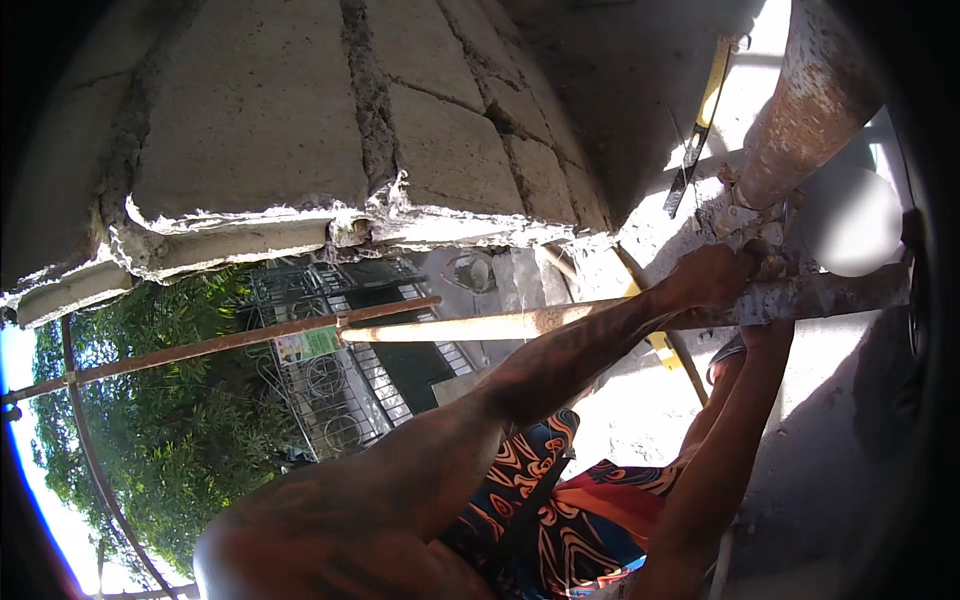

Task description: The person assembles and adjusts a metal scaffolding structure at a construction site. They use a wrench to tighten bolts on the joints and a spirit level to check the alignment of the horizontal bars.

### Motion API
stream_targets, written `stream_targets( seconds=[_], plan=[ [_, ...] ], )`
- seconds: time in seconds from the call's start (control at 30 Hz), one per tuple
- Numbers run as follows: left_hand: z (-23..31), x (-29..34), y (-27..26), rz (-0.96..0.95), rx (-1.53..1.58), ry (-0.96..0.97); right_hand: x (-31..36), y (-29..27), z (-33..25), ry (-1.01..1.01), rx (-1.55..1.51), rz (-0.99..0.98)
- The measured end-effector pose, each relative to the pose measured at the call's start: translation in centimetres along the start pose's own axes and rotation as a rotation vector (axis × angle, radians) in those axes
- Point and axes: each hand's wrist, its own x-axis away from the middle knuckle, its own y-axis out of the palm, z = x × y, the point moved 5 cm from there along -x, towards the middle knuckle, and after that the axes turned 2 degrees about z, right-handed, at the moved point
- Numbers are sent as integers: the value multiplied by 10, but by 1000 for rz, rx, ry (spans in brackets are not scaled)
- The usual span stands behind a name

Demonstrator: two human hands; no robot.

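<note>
My left hand (712,274) is closed at a rusty metal joint where pipes meet. Its fingers curl over something small that I cannot make out. Beneath it runs a long metal pipe (835,299), rusty and spotted with pale residue. My right hand (768,334) comes up from below against the same pipe, which hides most of its fingers. Just above both hands, a thick rusty post (812,100) slants down toward the joint, with a rough, crusted clamp-like part (738,215) at its end.
Concrete slabs with rough, broken edges (270,130) hang at the upper left. A yellow and black strip (700,130) lies beyond the hands; another yellow strip (662,350) passes under the pipe. A rusty bar (220,345) extends left past a tree (150,440) and a metal gate (330,400).
</note>
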Motion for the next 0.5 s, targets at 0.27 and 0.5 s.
stream_targets(
  seconds=[0.27,0.5],
  plan=[
    [6,3,-9,104,44,105,3,9,32,-32,42,44],
    [8,9,-14,216,80,114,-31,7,11,-23,-167,-728]
  ],
)
